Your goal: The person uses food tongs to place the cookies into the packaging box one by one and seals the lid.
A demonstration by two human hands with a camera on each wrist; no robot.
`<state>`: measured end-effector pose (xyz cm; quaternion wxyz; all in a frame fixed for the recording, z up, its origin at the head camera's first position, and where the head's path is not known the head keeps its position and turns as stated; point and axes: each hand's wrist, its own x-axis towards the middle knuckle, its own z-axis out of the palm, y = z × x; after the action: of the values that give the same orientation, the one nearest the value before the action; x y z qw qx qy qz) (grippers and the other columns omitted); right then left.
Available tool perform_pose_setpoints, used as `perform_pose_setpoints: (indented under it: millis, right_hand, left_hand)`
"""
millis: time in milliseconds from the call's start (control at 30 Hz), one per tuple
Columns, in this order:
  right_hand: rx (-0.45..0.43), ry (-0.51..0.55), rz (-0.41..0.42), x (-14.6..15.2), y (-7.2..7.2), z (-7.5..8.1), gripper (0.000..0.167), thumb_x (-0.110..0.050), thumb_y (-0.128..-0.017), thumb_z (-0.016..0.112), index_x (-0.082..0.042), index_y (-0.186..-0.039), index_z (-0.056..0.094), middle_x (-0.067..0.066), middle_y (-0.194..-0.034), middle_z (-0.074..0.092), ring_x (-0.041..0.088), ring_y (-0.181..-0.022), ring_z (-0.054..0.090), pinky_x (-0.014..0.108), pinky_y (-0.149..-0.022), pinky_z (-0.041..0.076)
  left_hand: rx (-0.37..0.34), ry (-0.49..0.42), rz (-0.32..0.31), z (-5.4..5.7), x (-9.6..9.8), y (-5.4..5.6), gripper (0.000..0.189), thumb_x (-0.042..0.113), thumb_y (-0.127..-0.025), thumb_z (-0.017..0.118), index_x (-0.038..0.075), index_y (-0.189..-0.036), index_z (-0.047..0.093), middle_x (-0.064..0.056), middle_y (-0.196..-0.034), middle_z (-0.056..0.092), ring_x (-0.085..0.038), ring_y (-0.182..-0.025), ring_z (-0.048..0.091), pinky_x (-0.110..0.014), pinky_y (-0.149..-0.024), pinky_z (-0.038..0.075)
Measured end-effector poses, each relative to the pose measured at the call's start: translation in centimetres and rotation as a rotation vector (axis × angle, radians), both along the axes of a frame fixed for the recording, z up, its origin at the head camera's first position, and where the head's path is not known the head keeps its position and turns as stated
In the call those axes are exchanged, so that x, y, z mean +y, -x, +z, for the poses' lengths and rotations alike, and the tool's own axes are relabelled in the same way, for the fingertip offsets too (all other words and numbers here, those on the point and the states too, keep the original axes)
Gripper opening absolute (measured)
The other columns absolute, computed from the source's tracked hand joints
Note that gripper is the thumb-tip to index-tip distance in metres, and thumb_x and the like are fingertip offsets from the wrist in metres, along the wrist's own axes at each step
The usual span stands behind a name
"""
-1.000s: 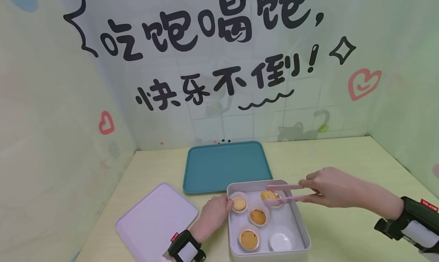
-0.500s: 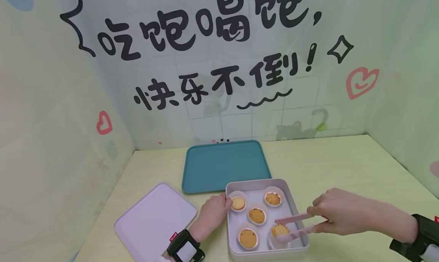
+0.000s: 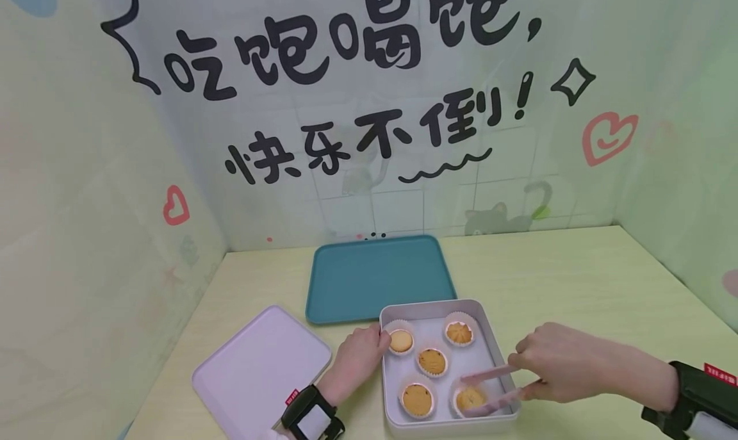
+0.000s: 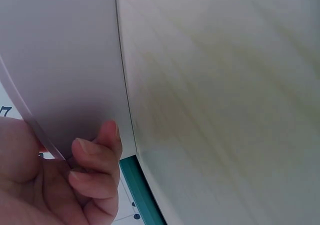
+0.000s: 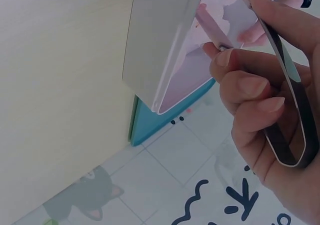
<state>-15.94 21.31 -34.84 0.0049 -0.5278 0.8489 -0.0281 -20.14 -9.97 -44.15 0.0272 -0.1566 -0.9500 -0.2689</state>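
Pink-tipped tongs [image 3: 490,373], with a metal bend seen in the right wrist view, are gripped between the thumb and curled fingers of the right hand [image 3: 567,366]. The tongs' arms are held apart, with the front-right cookie [image 3: 471,398] lying between their tips; whether it is touched by both cannot be told. That cookie is seated in one of five paper cups [image 3: 416,382] inside the pale lilac box [image 3: 452,426], at about 5 o'clock from the box's centre. From the right hand it is found between 8 and 9 o'clock; from the left hand [image 3: 354,363], between 3 and 4 o'clock, farther off.

The box's rim is pinched by the left hand at 10 o'clock, thumb on one side and bent fingers on the other. Four other cookies [image 3: 432,362] are placed at 10, 1 and 7 o'clock and near the middle. On the surface [image 3: 548,260], a lilac tray [image 3: 262,369] is set at 9 o'clock from the box and a teal tray [image 3: 380,280] at 11.
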Motion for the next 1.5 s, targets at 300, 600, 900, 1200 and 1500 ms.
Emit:
perform_pose_setpoints:
  millis: [300, 600, 900, 1200, 1500]
  right_hand:
    - [-0.013, 0.037, -0.062, 0.6, -0.2, 0.6, 0.031, -0.048, -0.081, 0.06, -0.017, -0.082, 0.059, -0.021, -0.066, 0.041, -0.004, -0.05, 0.033, 0.02, -0.045, 0.032]
    - [0.042, 0.217, -0.315, 1.7, 1.2, 3.5, 0.02, -0.04, -0.083, 0.062, -0.021, -0.082, 0.054, -0.019, -0.059, 0.033, -0.003, -0.047, 0.029, 0.02, -0.043, 0.028]
    - [0.023, 0.363, -0.807, 3.2, 5.2, 1.4, 0.035, -0.037, -0.086, 0.059, -0.005, -0.071, 0.052, -0.002, -0.05, 0.034, 0.011, -0.043, 0.031, 0.028, -0.042, 0.026]
    - [0.184, 0.254, -0.957, 4.4, 9.9, -4.3, 0.04, -0.024, -0.092, 0.051, -0.005, -0.128, 0.049, 0.003, -0.047, 0.032, 0.014, -0.04, 0.029, 0.027, -0.037, 0.023]
    - [0.014, 0.349, -1.115, 4.3, 13.1, -7.6, 0.056, -0.031, -0.092, 0.047, 0.004, -0.134, 0.035, 0.012, -0.053, 0.042, 0.025, -0.046, 0.044, 0.033, -0.038, 0.031]
  left_hand:
    - [0.001, 0.001, -0.01, -0.1, 0.1, 0.1, 0.022, 0.017, -0.088, 0.042, 0.01, -0.068, 0.044, 0.0, -0.054, 0.032, -0.015, -0.049, 0.036, -0.03, -0.041, 0.03]
    - [0.019, -0.002, -0.01, -0.1, -0.1, 0.0, 0.023, 0.017, -0.089, 0.042, 0.01, -0.067, 0.044, 0.001, -0.053, 0.032, -0.015, -0.048, 0.036, -0.03, -0.041, 0.03]
    - [0.022, -0.009, -0.004, -0.2, 0.0, 0.0, 0.023, 0.017, -0.089, 0.043, 0.009, -0.068, 0.047, 0.001, -0.053, 0.033, -0.015, -0.049, 0.037, -0.03, -0.042, 0.029]
    - [0.017, -0.011, -0.015, -0.2, 0.1, 0.0, 0.023, 0.017, -0.089, 0.043, 0.008, -0.068, 0.047, 0.0, -0.053, 0.035, -0.016, -0.049, 0.037, -0.031, -0.042, 0.031]
    - [0.014, -0.012, -0.007, -0.3, 0.1, 0.0, 0.022, 0.018, -0.089, 0.043, 0.008, -0.07, 0.048, -0.001, -0.054, 0.037, -0.017, -0.05, 0.038, -0.032, -0.043, 0.032]
